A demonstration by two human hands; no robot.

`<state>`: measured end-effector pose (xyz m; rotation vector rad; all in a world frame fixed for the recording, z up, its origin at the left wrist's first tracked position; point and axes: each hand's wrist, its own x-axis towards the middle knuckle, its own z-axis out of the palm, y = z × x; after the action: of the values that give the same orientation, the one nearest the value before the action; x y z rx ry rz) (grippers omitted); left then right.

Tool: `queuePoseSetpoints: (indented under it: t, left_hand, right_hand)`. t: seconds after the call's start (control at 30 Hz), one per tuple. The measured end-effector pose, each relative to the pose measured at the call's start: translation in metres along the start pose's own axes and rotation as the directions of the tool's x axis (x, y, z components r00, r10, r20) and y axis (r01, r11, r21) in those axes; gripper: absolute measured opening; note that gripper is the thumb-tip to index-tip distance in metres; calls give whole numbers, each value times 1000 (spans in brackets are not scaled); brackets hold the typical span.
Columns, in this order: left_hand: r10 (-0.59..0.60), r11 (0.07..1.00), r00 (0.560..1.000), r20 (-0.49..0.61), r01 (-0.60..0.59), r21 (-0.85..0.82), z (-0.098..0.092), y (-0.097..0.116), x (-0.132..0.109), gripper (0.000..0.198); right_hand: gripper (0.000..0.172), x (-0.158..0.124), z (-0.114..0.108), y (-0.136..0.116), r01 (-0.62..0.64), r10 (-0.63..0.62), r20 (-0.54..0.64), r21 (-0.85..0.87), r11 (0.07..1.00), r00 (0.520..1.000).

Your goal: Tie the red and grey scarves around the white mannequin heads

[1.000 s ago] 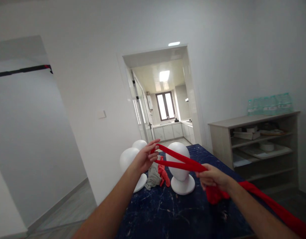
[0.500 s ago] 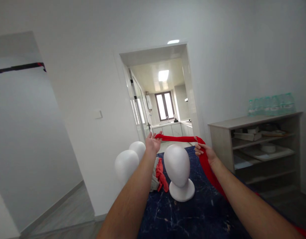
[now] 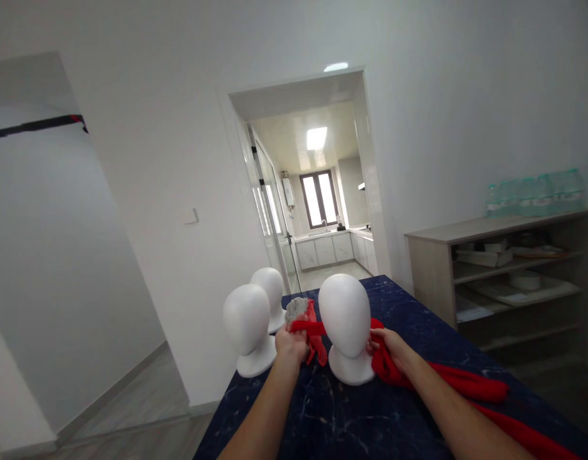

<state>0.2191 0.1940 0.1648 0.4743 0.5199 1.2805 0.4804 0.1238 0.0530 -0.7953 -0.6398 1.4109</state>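
Observation:
A white foam mannequin head (image 3: 344, 313) stands upright on the blue marbled table. Behind its neck runs a red scarf (image 3: 310, 328), stretched between my two hands. On the left, my left hand (image 3: 292, 344) is closed on one end of it. My right hand (image 3: 387, 345) grips the scarf at the right side of the neck, its fingers partly hidden by the head. From there the long red part trails over the table to the lower right. The stretch behind the head is hidden.
Two more white mannequin heads (image 3: 247, 319) stand at the left. Crumpled grey cloth (image 3: 296, 308) and coral-red cloth (image 3: 316, 348) lie behind my left hand. The blue table (image 3: 332, 421) reaches toward a doorway. At right is a shelf unit (image 3: 430, 268) with water bottles (image 3: 535, 195) on top.
Both hands have come down with the scarf, from above and behind the head to neck height. More of the scarf now lies on the table at right. The view has shifted slightly.

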Motion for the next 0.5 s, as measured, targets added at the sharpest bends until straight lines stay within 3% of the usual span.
queuePoseSetpoints:
  t: [0.1, 0.23, 0.37, 0.5]
  left_hand:
    - [-45, 998, 993, -109, 39, -54, -33, -19, -23, 42]
    - [-163, 976, 980, -111, 144, -163, -60, -54, -61, 47]
    - [-219, 951, 973, -79, 195, -239, -64, -96, -88, 54]
    - [-294, 935, 952, -89, 266, -235, -59, -129, -95, 52]
  right_hand:
    - [30, 1, 0, 9, 41, -42, -35, -6, 999, 999]
    - [25, 3, 0, 11, 87, -89, -71, -27, 996, 994]
    - [20, 4, -1, 14, 119, -122, -98, -36, 992, 988]
    - [16, 6, -2, 16, 128, -132, -117, -41, 991, 984]
